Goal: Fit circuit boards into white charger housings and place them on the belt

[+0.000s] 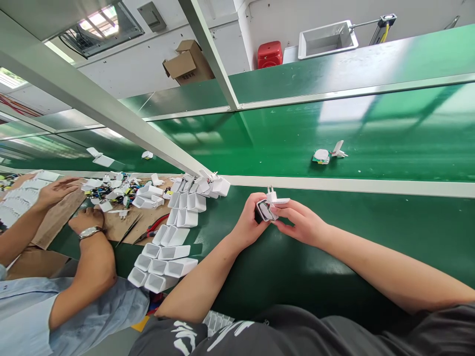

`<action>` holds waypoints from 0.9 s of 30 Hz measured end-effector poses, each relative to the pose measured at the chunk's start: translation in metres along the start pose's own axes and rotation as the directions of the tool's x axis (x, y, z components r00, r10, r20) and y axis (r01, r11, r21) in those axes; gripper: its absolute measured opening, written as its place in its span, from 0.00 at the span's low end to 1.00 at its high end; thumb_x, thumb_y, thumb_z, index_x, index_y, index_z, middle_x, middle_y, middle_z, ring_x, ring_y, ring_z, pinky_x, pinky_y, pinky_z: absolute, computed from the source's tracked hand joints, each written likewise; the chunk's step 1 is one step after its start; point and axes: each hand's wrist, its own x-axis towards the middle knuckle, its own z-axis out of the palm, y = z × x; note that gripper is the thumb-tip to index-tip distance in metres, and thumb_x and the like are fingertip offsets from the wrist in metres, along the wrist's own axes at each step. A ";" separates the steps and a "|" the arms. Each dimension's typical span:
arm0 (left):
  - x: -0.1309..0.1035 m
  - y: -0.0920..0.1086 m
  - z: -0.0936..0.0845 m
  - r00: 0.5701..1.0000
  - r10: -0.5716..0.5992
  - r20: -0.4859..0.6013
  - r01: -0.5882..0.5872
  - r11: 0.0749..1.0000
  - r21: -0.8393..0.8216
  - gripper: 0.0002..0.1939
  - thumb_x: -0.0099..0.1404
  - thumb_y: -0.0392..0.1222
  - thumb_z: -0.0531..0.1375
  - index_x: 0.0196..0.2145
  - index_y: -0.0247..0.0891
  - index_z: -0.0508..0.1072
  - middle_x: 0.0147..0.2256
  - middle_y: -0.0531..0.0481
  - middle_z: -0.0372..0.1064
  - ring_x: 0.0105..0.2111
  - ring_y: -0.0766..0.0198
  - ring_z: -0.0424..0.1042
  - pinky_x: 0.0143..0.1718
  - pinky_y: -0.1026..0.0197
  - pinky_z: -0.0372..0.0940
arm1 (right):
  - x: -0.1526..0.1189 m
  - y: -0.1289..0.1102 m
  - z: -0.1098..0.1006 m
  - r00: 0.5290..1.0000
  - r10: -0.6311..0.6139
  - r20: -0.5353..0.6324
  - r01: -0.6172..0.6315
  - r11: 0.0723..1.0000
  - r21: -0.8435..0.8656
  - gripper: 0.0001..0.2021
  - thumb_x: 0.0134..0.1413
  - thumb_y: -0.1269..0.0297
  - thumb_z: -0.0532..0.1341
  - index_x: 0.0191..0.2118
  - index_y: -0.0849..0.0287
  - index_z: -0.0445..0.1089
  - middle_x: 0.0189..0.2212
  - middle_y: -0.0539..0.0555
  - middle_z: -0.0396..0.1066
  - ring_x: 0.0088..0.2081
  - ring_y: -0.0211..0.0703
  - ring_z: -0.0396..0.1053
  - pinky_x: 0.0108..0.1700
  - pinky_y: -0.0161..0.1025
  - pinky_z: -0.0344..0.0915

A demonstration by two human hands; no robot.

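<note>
In the head view, the left hand (251, 225) grips a white plastic box-shaped housing (263, 209) above the dark-green bench (274, 272); the right hand (302, 222) pinches a 2-pronged white plastic plug piece (272, 197) at the housing's opening.

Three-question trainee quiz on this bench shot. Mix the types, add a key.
1. True or false: the red-handled pliers lie beside rows of white casings.

2. Where is the small circuit-board assembly?
A) In the cardboard box
B) On the green surface beyond the pale rail
C) On the red stool

3. Fill in: the wearer's left hand holds a single casing; the plug part just above it, at the right hand, shows ___ pins pointing up.

Key: 1 True; 2 B; 3 two.
</note>
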 end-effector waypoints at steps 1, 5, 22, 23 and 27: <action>0.000 0.000 0.000 1.000 -0.002 0.002 0.002 1.000 0.001 0.26 0.71 0.45 0.68 0.60 0.44 0.63 0.54 0.43 0.67 0.50 0.56 0.71 0.51 0.51 0.70 | 0.000 0.000 0.000 1.000 0.000 0.004 0.000 1.000 -0.002 0.20 0.71 0.70 0.64 0.64 0.56 0.67 0.52 0.64 0.77 0.54 0.52 0.79 0.56 0.48 0.81; 0.001 0.001 0.001 1.000 0.004 0.002 -0.004 1.000 0.001 0.26 0.71 0.44 0.68 0.60 0.44 0.64 0.54 0.43 0.66 0.49 0.57 0.71 0.51 0.52 0.70 | -0.002 0.000 -0.001 1.000 -0.017 0.026 0.018 1.000 -0.022 0.21 0.71 0.69 0.64 0.66 0.56 0.65 0.52 0.64 0.77 0.53 0.52 0.80 0.55 0.48 0.82; 0.001 0.000 0.001 1.000 0.019 -0.023 -0.019 0.999 0.033 0.25 0.71 0.44 0.68 0.60 0.44 0.64 0.54 0.43 0.67 0.50 0.57 0.72 0.52 0.51 0.70 | -0.002 -0.001 0.001 0.999 -0.034 0.011 0.034 0.995 -0.095 0.20 0.69 0.70 0.66 0.63 0.56 0.67 0.49 0.63 0.78 0.51 0.53 0.80 0.53 0.48 0.83; 0.001 0.001 0.001 0.999 0.022 -0.024 -0.022 0.999 0.037 0.25 0.71 0.45 0.68 0.60 0.44 0.64 0.54 0.43 0.67 0.49 0.57 0.72 0.52 0.51 0.70 | -0.001 -0.001 0.001 0.999 -0.034 0.008 0.035 0.995 -0.097 0.20 0.69 0.70 0.66 0.63 0.56 0.67 0.49 0.63 0.78 0.51 0.53 0.80 0.53 0.48 0.83; 0.001 0.001 0.001 1.000 0.022 -0.021 -0.021 0.999 0.050 0.25 0.71 0.44 0.67 0.60 0.44 0.64 0.54 0.43 0.67 0.50 0.57 0.72 0.51 0.51 0.70 | -0.001 -0.001 0.001 0.999 -0.036 0.008 0.037 0.994 -0.103 0.19 0.70 0.70 0.65 0.63 0.55 0.67 0.49 0.62 0.78 0.50 0.52 0.81 0.52 0.48 0.83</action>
